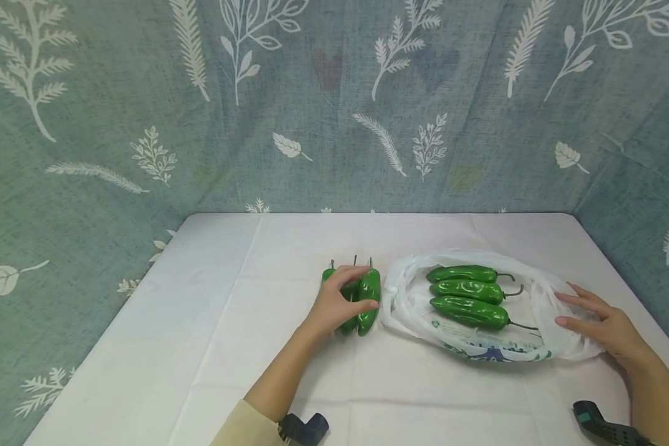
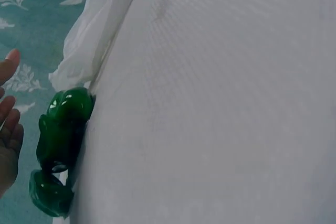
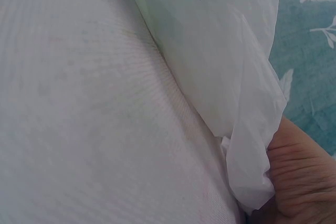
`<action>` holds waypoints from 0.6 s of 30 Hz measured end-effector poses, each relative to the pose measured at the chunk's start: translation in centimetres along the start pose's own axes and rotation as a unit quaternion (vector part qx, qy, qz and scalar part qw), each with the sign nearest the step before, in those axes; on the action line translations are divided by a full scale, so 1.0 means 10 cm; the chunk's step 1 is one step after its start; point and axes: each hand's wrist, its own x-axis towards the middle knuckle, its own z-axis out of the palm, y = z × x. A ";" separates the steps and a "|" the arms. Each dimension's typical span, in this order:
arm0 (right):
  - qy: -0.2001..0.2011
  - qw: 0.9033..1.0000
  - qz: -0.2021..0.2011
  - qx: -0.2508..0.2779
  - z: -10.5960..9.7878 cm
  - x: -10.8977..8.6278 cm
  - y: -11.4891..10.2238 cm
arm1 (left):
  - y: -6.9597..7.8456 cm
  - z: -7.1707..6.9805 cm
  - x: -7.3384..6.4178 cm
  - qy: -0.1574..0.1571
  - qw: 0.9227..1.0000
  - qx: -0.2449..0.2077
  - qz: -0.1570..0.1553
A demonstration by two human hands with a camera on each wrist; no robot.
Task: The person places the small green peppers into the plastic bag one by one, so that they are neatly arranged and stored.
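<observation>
Three green chili peppers (image 1: 370, 298) lie side by side on the white cloth, stems pointing away. Above them is my left hand (image 1: 330, 308), thumb and fingers spread apart and partly covering them. The left wrist view shows a gap between that hand (image 2: 8, 140) and the peppers (image 2: 60, 142). A white plastic bag (image 1: 398, 303) lies spread to the right, its mouth open around three more green chili peppers (image 1: 469, 312), stems to the right. My right hand (image 1: 616, 331) rests with extended fingers on the bag's right side; in the right wrist view the bag (image 3: 210, 66) hides most of it.
The table is covered by a creased white cloth (image 1: 217, 347). A blue-green curtain (image 1: 323, 124) with white leaf patterns stands behind the table and along its sides. Dark wrist cameras (image 1: 306, 428) sit on both wrists.
</observation>
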 end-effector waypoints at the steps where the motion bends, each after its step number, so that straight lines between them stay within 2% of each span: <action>1: 0.000 1.000 0.000 0.001 0.00 0.00 -0.01 | -0.01 -0.02 -0.01 0.008 1.000 0.005 -0.008; 2: -0.001 1.000 0.000 0.001 -0.01 0.00 -0.01 | -0.07 -0.02 -0.01 0.017 1.000 0.010 -0.012; 4: -0.002 1.000 0.000 -0.001 0.00 -0.01 -0.01 | -0.10 -0.06 -0.05 0.036 0.999 0.012 -0.023; 9: 0.000 1.000 0.000 -0.007 0.00 0.00 0.00 | -0.20 -0.13 -0.10 0.077 0.997 0.001 -0.028; 18: 0.000 1.000 0.003 0.000 0.00 0.01 -0.01 | -0.35 -0.22 -0.14 0.118 0.992 0.009 -0.041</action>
